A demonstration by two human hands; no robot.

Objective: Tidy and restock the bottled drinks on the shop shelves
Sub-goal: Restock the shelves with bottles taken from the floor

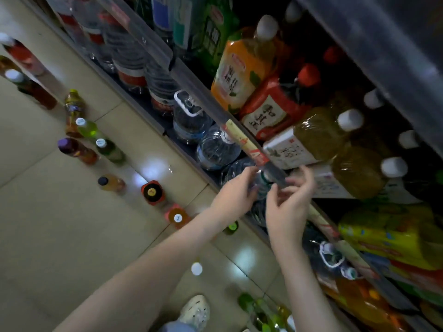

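My left hand reaches to the front of the lower shelf, its fingers closed around the neck of a clear water bottle with a teal cap. My right hand hovers just right of it, fingers spread and curled, the fingertips touching the grey shelf rail. The picture is blurred there. Large clear water jugs fill the lower shelf. Above the rail stand big tea bottles: an orange-labelled one, a red-labelled one and white-labelled ones.
Several small drink bottles stand in a loose row on the beige tiled floor, among them a green one, a purple-capped one and a red one. My shoe is below. Yellow packs sit at the right.
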